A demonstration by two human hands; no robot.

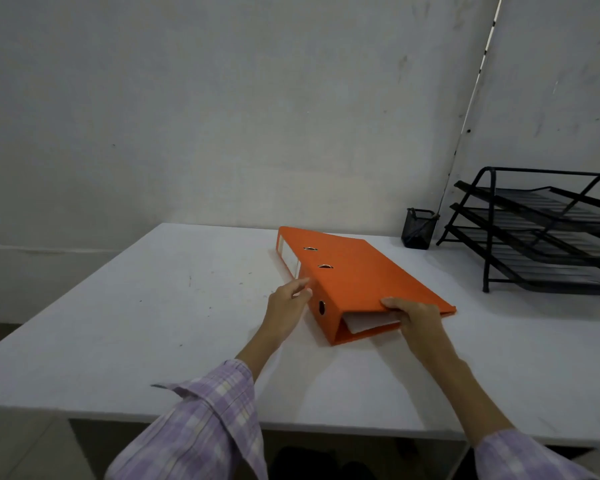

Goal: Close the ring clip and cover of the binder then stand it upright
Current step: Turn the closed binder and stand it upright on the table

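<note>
The right hand [417, 318] pinches the near edge of the orange lever-arch binder [357, 282], thumb on the closed cover, fingers beneath. The left hand [286, 308] rests loosely spread against its spine. The binder lies flat on the white tabletop [136, 306]. Tipped upright carelessly, the cover may swing open, or the base may skid toward the mesh pen cup [418, 228] and black letter tray [548, 233]

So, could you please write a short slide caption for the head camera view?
Two hands, left hand and right hand, hold a closed orange binder lying flat on a white table.
</note>
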